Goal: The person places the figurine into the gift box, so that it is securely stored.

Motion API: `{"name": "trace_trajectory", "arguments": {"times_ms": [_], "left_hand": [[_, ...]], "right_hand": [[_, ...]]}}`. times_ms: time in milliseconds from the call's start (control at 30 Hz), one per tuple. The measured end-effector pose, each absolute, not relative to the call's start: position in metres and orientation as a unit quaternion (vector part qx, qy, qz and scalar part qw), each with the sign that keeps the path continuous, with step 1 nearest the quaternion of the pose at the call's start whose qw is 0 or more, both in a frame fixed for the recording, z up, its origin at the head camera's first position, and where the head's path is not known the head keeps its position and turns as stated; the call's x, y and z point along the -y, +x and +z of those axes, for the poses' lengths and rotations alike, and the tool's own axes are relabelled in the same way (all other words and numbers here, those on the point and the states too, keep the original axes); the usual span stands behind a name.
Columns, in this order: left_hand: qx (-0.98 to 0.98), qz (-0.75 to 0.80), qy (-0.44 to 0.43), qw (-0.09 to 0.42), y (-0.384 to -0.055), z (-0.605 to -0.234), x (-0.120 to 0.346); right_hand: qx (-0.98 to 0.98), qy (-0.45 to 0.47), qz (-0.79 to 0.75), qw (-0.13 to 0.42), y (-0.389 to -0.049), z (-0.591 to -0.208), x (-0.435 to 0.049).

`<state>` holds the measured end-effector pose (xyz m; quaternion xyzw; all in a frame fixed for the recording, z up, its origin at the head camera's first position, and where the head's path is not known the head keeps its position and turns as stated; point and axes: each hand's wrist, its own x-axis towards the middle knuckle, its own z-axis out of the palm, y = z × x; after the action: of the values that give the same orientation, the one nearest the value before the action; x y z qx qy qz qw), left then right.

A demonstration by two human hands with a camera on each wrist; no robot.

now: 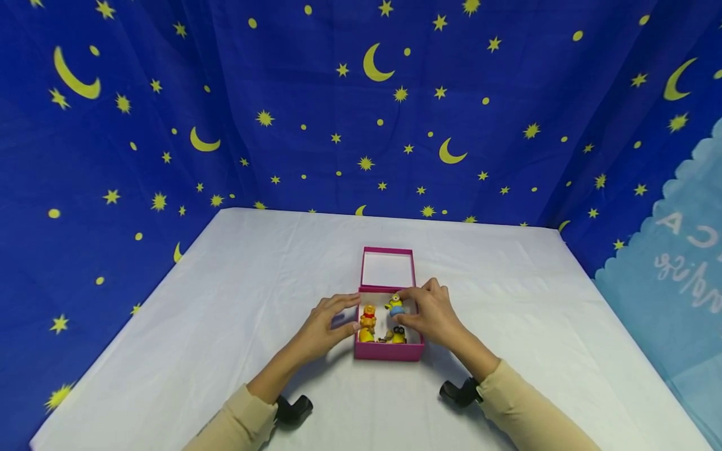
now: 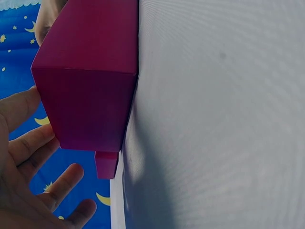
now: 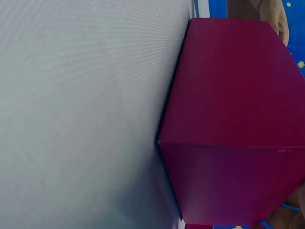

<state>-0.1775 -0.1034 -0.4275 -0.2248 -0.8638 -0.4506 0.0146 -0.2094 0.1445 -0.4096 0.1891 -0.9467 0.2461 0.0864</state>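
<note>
A magenta box (image 1: 388, 351) with a white inside stands on the table and holds several small figurines. My right hand (image 1: 437, 313) reaches over its right wall and pinches a yellow Minion figurine (image 1: 396, 305) with a blue lower part between thumb and fingers. Against the left rim rests my left hand (image 1: 327, 326), fingers fairly straight; in the left wrist view its fingertips touch the box wall (image 2: 86, 109). Inside, a Winnie the Pooh figurine (image 1: 368, 317) in a red top is at the left, above another yellow figurine (image 1: 366, 335). A second Minion figurine (image 1: 398, 335) with dark goggles sits front right.
Directly behind the box lies its magenta lid (image 1: 388, 268), white inside facing up. A white cloth (image 1: 254, 275) covers the table. Blue curtains (image 1: 316, 81) with yellow moons and stars hang around it, and a light blue panel (image 1: 677, 282) hangs at right.
</note>
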Motion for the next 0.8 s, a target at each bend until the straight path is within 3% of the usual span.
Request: {"name": "trace_trajectory", "arguments": {"times_ms": [300, 567, 800], "left_hand": [[0.863, -0.454, -0.222, 0.006, -0.179, -0.428, 0.103], [0.861, -0.444, -0.245, 0.043, -0.179, -0.429, 0.103], [0.861, -0.444, -0.243, 0.037, -0.178, -0.427, 0.103]], "right_hand": [[0.961, 0.177, 0.202, 0.062, -0.212, -0.407, -0.139], [0.972, 0.168, 0.162, 0.037, -0.213, -0.404, -0.133], [0.976, 0.166, 0.137, 0.025, -0.214, -0.403, -0.131]]}}
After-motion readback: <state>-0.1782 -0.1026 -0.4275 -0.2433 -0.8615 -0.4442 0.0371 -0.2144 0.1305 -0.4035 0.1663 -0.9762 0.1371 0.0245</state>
